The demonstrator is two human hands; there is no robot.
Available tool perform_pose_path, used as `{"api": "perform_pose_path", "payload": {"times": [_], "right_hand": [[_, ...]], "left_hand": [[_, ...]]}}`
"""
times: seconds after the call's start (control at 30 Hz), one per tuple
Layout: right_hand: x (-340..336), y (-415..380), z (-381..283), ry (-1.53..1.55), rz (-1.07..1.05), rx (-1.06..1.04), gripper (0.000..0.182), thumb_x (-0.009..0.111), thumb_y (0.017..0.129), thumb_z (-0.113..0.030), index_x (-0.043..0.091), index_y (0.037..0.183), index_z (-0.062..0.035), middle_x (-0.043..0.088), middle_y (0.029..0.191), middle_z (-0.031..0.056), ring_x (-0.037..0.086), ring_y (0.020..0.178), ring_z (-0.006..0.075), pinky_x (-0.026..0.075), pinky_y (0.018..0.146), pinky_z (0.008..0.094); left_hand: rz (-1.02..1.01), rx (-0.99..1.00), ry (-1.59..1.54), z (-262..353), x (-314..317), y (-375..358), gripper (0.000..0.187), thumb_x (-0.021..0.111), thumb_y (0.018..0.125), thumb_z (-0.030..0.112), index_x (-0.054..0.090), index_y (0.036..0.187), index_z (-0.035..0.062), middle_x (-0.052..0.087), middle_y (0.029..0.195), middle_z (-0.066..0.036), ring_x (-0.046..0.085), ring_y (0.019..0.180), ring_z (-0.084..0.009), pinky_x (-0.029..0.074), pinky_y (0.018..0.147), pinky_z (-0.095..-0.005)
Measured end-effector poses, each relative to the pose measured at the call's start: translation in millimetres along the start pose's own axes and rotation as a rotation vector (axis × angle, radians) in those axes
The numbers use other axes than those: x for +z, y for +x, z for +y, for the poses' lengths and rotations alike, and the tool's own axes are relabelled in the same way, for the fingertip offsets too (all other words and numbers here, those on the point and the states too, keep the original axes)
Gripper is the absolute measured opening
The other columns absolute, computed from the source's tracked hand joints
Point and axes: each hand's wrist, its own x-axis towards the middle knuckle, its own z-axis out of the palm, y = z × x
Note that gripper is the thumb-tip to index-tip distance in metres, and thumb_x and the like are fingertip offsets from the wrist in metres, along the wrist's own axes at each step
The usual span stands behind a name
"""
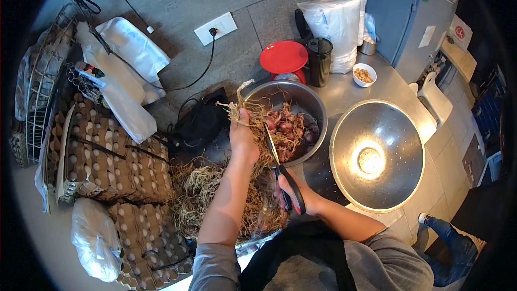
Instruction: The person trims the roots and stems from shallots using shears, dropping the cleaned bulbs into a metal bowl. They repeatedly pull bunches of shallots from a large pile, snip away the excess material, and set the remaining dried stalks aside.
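My left hand (242,139) grips a bunch of shallots by their dry straw-like stalks (240,109), held over the rim of a steel bowl (312,105). The bowl holds several reddish shallots (288,126). My right hand (293,194) is closed on the black handles of scissors (273,151), whose blades point up at the stalks just right of my left hand. A heap of cut dry stalks and roots (202,194) lies under my left forearm.
A large steel colander (398,129) sits right of the bowl. Behind it stand a red scale plate (284,56), a black tumbler (319,60), a small bowl of nuts (364,74) and white bags (336,21). Stacked egg trays (102,151) fill the left.
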Motion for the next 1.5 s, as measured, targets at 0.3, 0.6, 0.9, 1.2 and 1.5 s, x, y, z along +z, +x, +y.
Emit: {"api": "perform_pose_path", "payload": {"times": [0.3, 0.6, 0.9, 1.2, 1.5], "right_hand": [[-5, 6, 2, 0.178, 0.044, 0.008, 0.052, 0.048, 0.085, -0.058, 0.040, 0.101, -0.0093, 0.048, 0.071, 0.0031, 0.047, 0.045, 0.0106, 0.039, 0.040, 0.0230], [-17, -10, 12, 0.086, -0.033, 0.064, 0.060, 0.033, 0.087, -0.062, 0.042, 0.112, -0.0079, 0.056, 0.090, 0.0088, 0.055, 0.068, 0.0146, 0.047, 0.064, 0.0296], [-55, -33, 32, 0.228, -0.061, 0.138, 0.065, 0.027, 0.088, -0.064, 0.035, 0.121, -0.0088, 0.058, 0.098, 0.0123, 0.057, 0.071, 0.0174, 0.047, 0.065, 0.0313], [-34, -24, 13, 0.235, -0.078, 0.077, 0.059, 0.028, 0.088, -0.064, 0.042, 0.108, -0.0099, 0.061, 0.089, 0.0117, 0.059, 0.069, 0.0202, 0.048, 0.062, 0.0338], [-14, -22, 7, 0.215, -0.137, 0.051, 0.057, 0.028, 0.090, -0.060, 0.045, 0.102, -0.0075, 0.061, 0.087, 0.0114, 0.059, 0.067, 0.0203, 0.047, 0.062, 0.0335]], "left_hand": [[-0.030, 0.018, 0.001, -19, 7, -2, 0.030, 0.038, 0.097, 0.024, 0.044, 0.120, 0.0060, 0.055, 0.109, -0.011, 0.057, 0.095, -0.0247, 0.049, 0.081, -0.0432], [0.235, -0.025, -0.053, 8, 5, 7, 0.031, 0.048, 0.094, 0.025, 0.046, 0.121, 0.0083, 0.055, 0.111, -0.007, 0.053, 0.097, -0.0219, 0.045, 0.085, -0.0418], [0.219, 0.192, -0.034, 148, -47, -49, 0.028, 0.057, 0.087, 0.042, 0.055, 0.085, 0.0146, 0.052, 0.072, 0.002, 0.050, 0.067, -0.0145, 0.044, 0.062, -0.0344], [-0.113, 0.502, -0.054, 270, -143, -136, 0.028, 0.060, 0.085, 0.042, 0.052, 0.077, 0.0163, 0.055, 0.072, 0.000, 0.055, 0.065, -0.0179, 0.049, 0.060, -0.0362], [0.057, 0.730, -0.057, 347, -166, -193, 0.025, 0.059, 0.086, 0.037, 0.060, 0.079, 0.0129, 0.061, 0.082, -0.005, 0.060, 0.079, -0.0232, 0.050, 0.072, -0.0437]]}}
